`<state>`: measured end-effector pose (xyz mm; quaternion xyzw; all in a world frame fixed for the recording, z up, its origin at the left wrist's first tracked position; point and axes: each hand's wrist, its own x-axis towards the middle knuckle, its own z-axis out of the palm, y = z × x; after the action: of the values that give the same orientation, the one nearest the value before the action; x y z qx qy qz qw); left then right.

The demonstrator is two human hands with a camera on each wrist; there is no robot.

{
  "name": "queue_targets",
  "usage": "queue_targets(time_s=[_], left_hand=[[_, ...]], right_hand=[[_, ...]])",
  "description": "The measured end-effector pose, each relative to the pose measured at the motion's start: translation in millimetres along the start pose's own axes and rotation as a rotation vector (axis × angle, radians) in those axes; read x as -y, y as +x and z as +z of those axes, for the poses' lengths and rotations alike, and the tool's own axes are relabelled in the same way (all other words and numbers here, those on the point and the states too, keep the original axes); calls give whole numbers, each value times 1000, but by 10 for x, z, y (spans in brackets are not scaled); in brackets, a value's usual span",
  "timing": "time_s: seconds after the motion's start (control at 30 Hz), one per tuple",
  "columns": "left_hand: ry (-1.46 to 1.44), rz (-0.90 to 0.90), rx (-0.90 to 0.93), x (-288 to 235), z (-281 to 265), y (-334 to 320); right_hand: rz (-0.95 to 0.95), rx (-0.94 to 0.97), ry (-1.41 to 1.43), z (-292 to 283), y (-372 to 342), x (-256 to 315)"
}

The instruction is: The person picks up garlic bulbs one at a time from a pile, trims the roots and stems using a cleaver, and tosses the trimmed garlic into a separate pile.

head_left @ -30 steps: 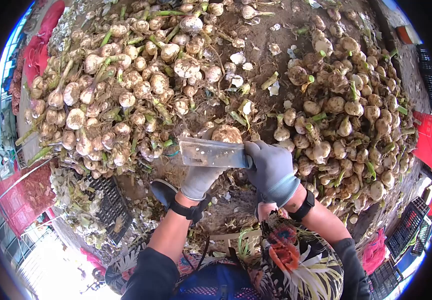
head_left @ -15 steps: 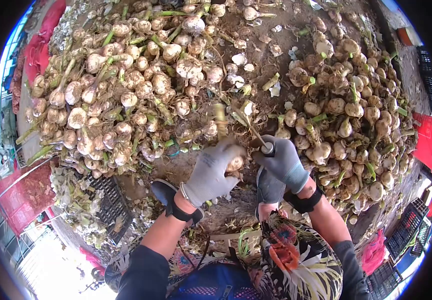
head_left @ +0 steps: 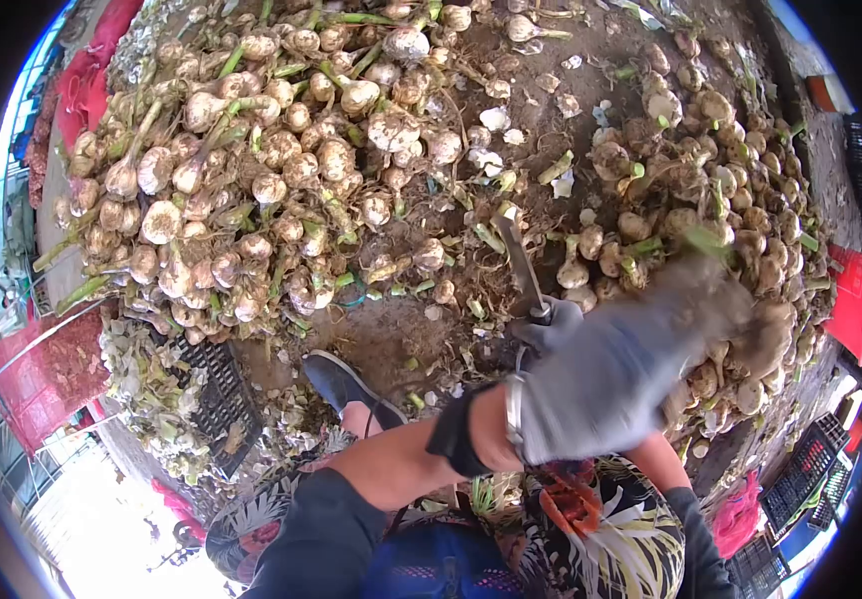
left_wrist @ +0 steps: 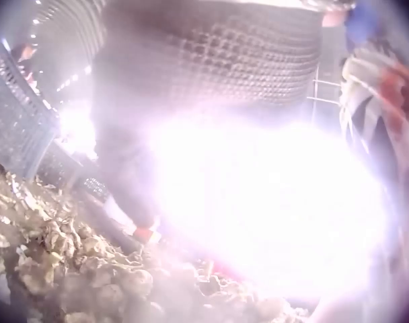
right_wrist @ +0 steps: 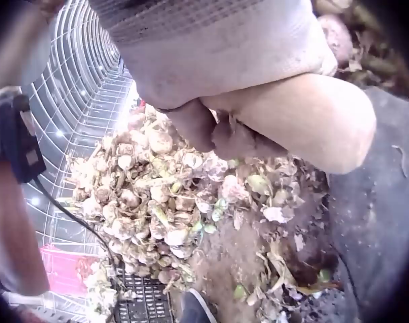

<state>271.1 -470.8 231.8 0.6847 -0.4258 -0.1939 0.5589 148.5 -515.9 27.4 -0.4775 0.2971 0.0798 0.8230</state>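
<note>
My gloved left hand, blurred, reaches across my right forearm to the right-hand garlic heap. At its fingers is a smeared brown garlic bulb that it appears to grip. Behind and partly hidden by it, my gloved right hand holds a cleaver, its blade seen nearly edge-on and pointing away from me. In the right wrist view the cleaver's pale wooden handle sticks out of the curled glove. Glare washes out much of the left wrist view, where the knit glove fills the top.
A larger heap of untrimmed garlic lies to the left, stems still long. Between the heaps, bare soil carries peel scraps. A black crate with leafy waste stands at left by my shoe. Red net bags and crates line the edges.
The left hand brought a garlic bulb to the cleaver, turned it with its stem upward, then swung right over the other arm. The right hand kept the cleaver, its blade turned from flat to edge-on.
</note>
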Motion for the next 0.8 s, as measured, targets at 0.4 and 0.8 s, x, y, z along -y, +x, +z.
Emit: queue_targets(time_s=[0.4, 0.8], left_hand=[[7, -966, -243, 1800, -779, -1451], [-611, -801, -367, 1195, -758, -1760]], right_hand=[[97, -103, -589, 369, 20, 746], [-462, 127, -1363, 754, -131, 1081]])
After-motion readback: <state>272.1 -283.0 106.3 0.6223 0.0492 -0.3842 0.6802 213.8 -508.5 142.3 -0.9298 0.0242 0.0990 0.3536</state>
